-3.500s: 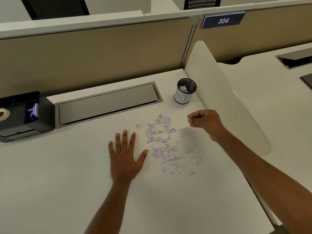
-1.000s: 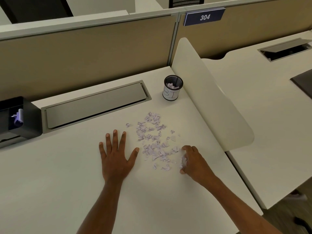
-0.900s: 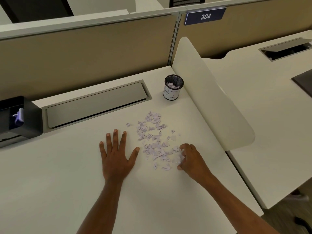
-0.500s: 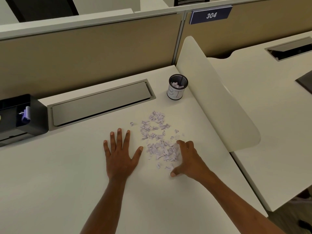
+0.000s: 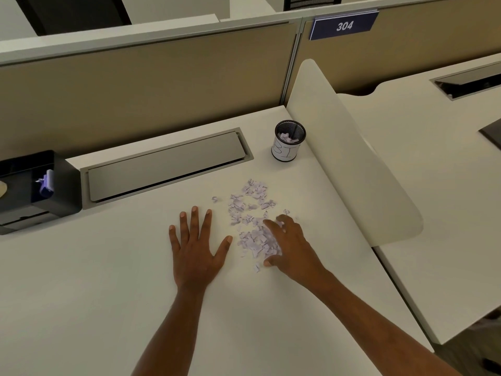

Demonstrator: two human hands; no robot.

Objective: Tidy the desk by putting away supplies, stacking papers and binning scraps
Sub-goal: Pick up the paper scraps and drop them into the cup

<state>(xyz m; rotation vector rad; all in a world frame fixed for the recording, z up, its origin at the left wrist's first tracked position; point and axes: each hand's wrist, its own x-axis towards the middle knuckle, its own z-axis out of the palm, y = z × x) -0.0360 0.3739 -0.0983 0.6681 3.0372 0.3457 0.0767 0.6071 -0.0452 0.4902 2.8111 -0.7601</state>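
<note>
Left hand (image 5: 196,256) flat, splayed on smooth desk (image 5: 108,294); right hand (image 5: 292,251) loosely spread atop ragged lilac paper scraps (image 5: 252,196).

A single wide-angle view, worn on the head, looks forward and steeply down from over the near edge of the tabletop (image 5: 81,294). It sits close: both forearms (image 5: 173,335) enter from the bottom of the frame. It faces the tan partition (image 5: 135,90) at the back; the lens seems to bend the outer edges, and the neighbouring desk (image 5: 433,185) fills the right
</note>
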